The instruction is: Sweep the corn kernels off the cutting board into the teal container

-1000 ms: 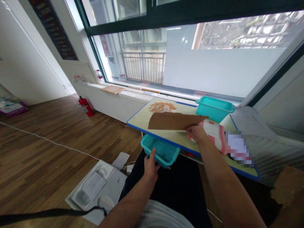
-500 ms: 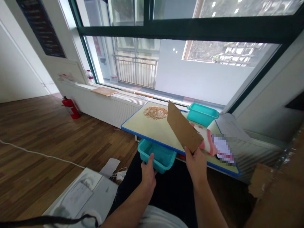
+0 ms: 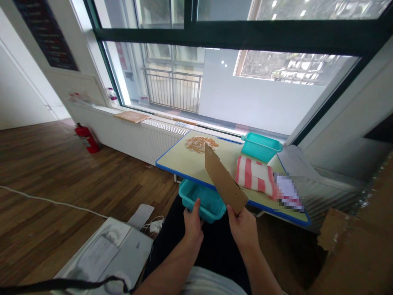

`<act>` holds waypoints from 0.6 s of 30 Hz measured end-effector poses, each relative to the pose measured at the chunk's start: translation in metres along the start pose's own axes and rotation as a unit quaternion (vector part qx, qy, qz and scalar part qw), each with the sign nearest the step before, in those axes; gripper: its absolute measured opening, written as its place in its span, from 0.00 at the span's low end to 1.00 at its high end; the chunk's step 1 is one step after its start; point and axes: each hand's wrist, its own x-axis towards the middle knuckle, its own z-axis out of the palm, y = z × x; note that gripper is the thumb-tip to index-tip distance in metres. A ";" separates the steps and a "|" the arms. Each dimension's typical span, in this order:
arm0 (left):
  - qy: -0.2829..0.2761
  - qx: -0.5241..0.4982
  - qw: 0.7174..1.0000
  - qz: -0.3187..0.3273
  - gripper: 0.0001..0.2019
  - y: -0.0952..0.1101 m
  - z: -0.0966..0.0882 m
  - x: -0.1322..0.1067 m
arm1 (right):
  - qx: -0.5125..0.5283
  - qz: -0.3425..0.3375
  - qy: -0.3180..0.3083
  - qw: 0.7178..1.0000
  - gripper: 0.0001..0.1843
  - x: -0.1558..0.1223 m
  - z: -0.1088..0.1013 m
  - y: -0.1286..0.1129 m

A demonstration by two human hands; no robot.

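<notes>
Left hand (image 3: pixel 193 223): lower centre of the frame, closed on the near rim of the lower teal bin (image 3: pixel 201 200); the thumb lies up over the rim, and the other fingers are hidden beneath it.
Right hand (image 3: pixel 244 229): just right of the left hand, pinching the bottom corner of the cardboard sheet (image 3: pixel 224 180), with the thumb on the face turned toward the camera.
Cardboard sheet: brown and flat, tilted; it rises from the right hand up and to the left across the table's front edge, and its top corner ends close to the grain pile (image 3: pixel 201 143) (whether it touches the tabletop cannot be told).
Lower teal bin: centre of the frame, tucked just under the table's blue front edge and open upward.
Table (image 3: pixel 184 159): pale yellow top with blue trim, standing before the window in the middle of the frame.
Grain pile: loose tan bits at the far side of the tabletop.
Upper teal bin (image 3: pixel 260 146): on the table's far right corner, well apart from the pile.
Striped cloth (image 3: pixel 254 177): red and white, lying on the table right of the cardboard.
Fire extinguisher (image 3: pixel 86 138): red, on the wooden floor at left, against the radiator wall.
Cardboard box (image 3: pixel 353 254): lower right corner of the frame.
</notes>
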 end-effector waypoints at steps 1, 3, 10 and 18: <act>0.000 0.000 1.000 0.000 0.24 0.000 0.000 0.000 | 0.003 0.001 0.001 1.000 0.21 -0.003 0.000 0.000; -0.002 0.000 1.000 0.002 0.24 -0.001 0.000 0.000 | 0.008 0.002 0.005 1.000 0.21 -0.008 -0.001 -0.002; -0.009 -0.001 1.000 0.006 0.25 0.000 -0.001 0.000 | 0.043 0.000 -0.007 0.999 0.21 -0.023 -0.007 -0.012; -0.010 -0.007 1.000 0.006 0.25 0.000 -0.003 0.001 | -0.062 0.001 0.025 0.998 0.24 -0.013 -0.013 -0.001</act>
